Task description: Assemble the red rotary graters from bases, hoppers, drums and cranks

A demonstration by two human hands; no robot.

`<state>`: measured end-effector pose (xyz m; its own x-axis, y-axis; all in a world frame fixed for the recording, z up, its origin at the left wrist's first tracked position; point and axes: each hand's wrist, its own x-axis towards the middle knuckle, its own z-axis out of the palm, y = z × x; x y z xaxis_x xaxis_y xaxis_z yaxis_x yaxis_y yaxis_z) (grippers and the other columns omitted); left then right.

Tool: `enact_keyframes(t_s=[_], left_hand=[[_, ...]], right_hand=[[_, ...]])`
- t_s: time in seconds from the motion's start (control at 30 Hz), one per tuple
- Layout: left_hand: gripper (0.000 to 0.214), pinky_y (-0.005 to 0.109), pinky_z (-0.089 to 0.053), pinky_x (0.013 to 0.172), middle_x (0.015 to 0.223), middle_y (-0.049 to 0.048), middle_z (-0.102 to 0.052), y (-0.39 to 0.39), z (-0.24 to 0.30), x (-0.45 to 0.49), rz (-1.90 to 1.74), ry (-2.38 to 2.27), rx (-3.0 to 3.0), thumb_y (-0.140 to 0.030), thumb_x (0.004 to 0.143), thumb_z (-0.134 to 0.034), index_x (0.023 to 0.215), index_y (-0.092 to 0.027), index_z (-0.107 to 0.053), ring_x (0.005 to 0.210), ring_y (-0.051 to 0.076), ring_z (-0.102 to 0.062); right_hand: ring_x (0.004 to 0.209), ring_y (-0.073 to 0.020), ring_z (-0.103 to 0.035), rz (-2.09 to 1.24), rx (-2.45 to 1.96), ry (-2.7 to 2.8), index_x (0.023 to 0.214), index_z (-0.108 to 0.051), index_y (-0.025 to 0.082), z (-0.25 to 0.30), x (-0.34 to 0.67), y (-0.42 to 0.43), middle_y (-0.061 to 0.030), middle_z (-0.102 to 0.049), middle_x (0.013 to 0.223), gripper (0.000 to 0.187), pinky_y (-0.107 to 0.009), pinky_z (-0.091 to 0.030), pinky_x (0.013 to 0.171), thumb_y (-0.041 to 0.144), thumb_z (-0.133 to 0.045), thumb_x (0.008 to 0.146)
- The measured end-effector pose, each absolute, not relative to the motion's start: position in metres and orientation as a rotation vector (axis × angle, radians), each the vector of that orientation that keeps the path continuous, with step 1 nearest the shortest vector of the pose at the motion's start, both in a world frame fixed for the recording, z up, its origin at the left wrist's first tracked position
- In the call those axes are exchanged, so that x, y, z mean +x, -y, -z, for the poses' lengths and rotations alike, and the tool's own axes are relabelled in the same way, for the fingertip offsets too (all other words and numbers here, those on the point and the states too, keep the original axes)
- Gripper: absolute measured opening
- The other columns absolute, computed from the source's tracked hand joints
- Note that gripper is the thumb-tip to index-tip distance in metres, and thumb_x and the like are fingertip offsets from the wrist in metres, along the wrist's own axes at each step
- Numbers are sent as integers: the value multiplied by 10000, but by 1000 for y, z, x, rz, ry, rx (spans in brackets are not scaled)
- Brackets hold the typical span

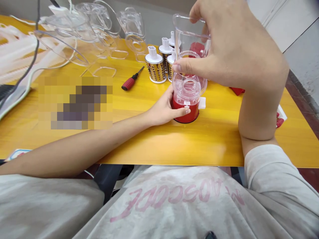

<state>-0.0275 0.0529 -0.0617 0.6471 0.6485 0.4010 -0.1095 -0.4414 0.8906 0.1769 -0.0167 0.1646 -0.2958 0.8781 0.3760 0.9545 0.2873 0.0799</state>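
Observation:
A red round base (185, 111) with a white side tab stands upright on the table. My left hand (165, 108) wraps round its left side, thumb across the front. Above it is the clear plastic hopper body (186, 79) of what looks like a rotary drum grater, touching the base's top; whether it is fastened I cannot tell. My right hand (219, 46) grips the hopper's tall upper part from the right, thumb in front and fingers over the far rim. Behind stand several metal grater drums (156, 68) with white tops, partly hidden by the hopper and my right hand.
A red-handled screwdriver (129, 82) lies left of the drums. Several clear plastic housings (133, 31) stand at the back left, near white cables (41, 68) and plastic bags (15, 56). Red parts (280, 121) lie at the right. One patch on the left is pixelated.

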Motion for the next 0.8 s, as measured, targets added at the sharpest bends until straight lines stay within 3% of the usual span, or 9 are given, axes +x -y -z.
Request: enact_keyframes(t_s=[0.13, 0.23, 0.37, 0.5, 0.63, 0.8], left_hand=[[1421, 729, -366, 1595, 1998, 275, -512, -55, 67, -28, -930, -424, 1852, -801, 835, -1101, 1946, -217, -434, 1879, 515, -514], [1442, 736, -353, 1599, 2015, 263, -491, -57, 68, -30, -913, -419, 1880, -808, 830, -1100, 1961, -232, -416, 1895, 516, -486], [1403, 739, -343, 1602, 1998, 273, -512, -56, 63, -31, -893, -438, 1936, -780, 867, -1079, 1961, -206, -414, 1886, 521, -497], [1406, 725, -376, 1592, 1980, 272, -532, -54, 61, -30, -891, -448, 1952, -819, 869, -1055, 1953, -199, -409, 1861, 520, -530], [1377, 731, -410, 1572, 1950, 277, -562, -52, 63, -30, -909, -448, 1982, -846, 903, -1017, 1955, -202, -404, 1829, 526, -565], [1255, 739, -436, 1548, 1875, 276, -634, -51, 62, -31, -967, -489, 2055, -847, 945, -981, 1899, -189, -499, 1765, 527, -623]], right_hand=[[1379, -525, -808, 438, -1613, 2322, 1598, -698, 182, -163, 181, 15, -181, -793, 1366, 831, -735, -630, 1312, 703, -896, 981], [1400, -550, -797, 465, -1617, 2346, 1580, -682, 227, -163, 182, 15, -165, -791, 1348, 844, -782, -599, 1343, 793, -885, 989], [1515, -599, -747, 454, -1581, 2399, 1580, -662, 200, -167, 189, 16, -201, -790, 1528, 887, -851, -575, 1326, 877, -855, 1039], [1564, -501, -751, 324, -1436, 2443, 1488, -677, 217, -171, 197, 13, -156, -790, 1639, 632, -712, -586, 1353, 697, -857, 1119], [1356, -392, -835, 243, -1431, 2365, 1362, -651, 273, -171, 198, 7, -82, -841, 1440, 540, -610, -657, 1228, 604, -943, 1051], [1467, -461, -772, 323, -1425, 2370, 1293, -631, 271, -169, 196, 4, -90, -809, 1228, 552, -672, -623, 1282, 684, -903, 1047]])
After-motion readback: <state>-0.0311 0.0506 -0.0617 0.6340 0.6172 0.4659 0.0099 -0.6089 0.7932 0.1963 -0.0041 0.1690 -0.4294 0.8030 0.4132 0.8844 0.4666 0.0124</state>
